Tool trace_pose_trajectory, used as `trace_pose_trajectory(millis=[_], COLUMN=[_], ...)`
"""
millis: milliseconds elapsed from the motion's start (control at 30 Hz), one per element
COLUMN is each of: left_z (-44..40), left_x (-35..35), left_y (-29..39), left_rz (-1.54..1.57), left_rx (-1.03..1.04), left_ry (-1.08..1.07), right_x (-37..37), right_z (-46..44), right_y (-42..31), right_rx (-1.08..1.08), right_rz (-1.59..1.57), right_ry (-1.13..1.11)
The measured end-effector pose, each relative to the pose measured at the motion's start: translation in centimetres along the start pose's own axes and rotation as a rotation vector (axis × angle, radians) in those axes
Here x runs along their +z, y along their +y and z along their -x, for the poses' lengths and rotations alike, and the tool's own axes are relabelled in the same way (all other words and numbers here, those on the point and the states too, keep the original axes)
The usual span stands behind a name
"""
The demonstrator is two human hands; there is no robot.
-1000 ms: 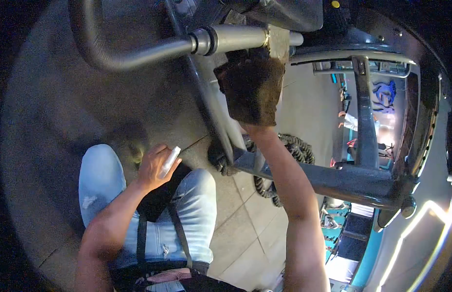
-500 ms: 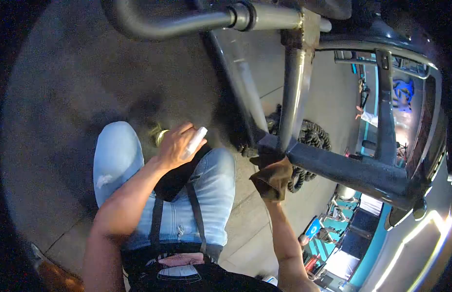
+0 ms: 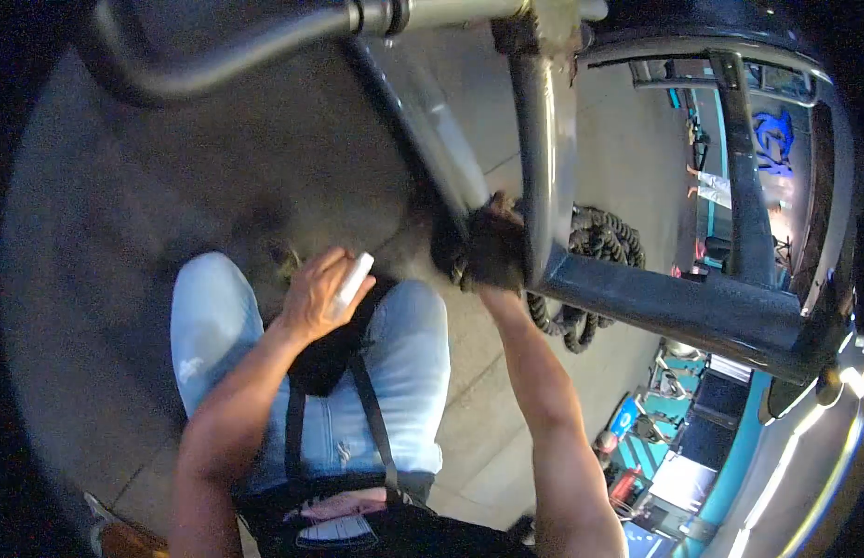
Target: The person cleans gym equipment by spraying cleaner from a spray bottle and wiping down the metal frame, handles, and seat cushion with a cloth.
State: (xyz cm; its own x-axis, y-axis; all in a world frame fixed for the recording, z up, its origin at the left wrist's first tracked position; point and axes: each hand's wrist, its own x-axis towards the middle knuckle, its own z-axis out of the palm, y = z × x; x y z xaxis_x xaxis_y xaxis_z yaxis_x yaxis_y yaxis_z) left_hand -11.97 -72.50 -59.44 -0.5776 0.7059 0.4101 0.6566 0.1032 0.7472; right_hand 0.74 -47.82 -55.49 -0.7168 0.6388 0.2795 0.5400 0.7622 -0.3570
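My left hand point(image 3: 319, 293) is closed around a white spray bottle point(image 3: 354, 279), held above my lap between the knees. Only its pale, narrow top shows; the lower part is hidden by the hand. My right hand point(image 3: 497, 283) reaches forward with a dark cloth point(image 3: 494, 244) over its palm and fingers. It presses the cloth against the joint low on the grey metal machine frame point(image 3: 550, 177), where the slanted bar point(image 3: 441, 139) meets the upright. Most of the fingers are covered by the cloth.
A black battle rope point(image 3: 604, 237) lies coiled on the floor behind the frame. A thick horizontal beam point(image 3: 674, 302) runs to the right, and a curved bar point(image 3: 237, 60) crosses the top left. Another person's arms point(image 3: 711, 186) show at far right, with gym equipment point(image 3: 660, 400) below.
My right hand has moved with the cloth forward and left, from the beam's near side onto the joint. My left hand has shifted slightly left with the bottle. The view has turned a little.
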Motion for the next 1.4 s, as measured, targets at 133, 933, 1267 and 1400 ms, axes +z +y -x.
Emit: trace_pose_trajectory(millis=[133, 933, 1267, 1400], left_z=[-0.4, -0.4, 1.0, -0.5], left_x=[0.1, -0.2, -1.4, -10.5], left_y=[0.3, 0.0, 1.6, 7.0], left_rz=[0.056, 0.131, 0.009, -0.021], left_rx=[-0.018, -0.084, 0.051, -0.025], left_ry=[-0.028, -0.102, 0.009, 0.220], right_x=[5.2, -13.5, -4.1, -11.8], right_z=[-6.1, 1.2, 4.3, 5.0], right_y=[6.0, -2.7, 1.1, -2.0], right_rx=[0.231, -0.096, 0.178, 0.747], right_rz=[0.199, 0.129, -0.010, -0.957], right_ry=[0.017, -0.563, -0.416, 0.017])
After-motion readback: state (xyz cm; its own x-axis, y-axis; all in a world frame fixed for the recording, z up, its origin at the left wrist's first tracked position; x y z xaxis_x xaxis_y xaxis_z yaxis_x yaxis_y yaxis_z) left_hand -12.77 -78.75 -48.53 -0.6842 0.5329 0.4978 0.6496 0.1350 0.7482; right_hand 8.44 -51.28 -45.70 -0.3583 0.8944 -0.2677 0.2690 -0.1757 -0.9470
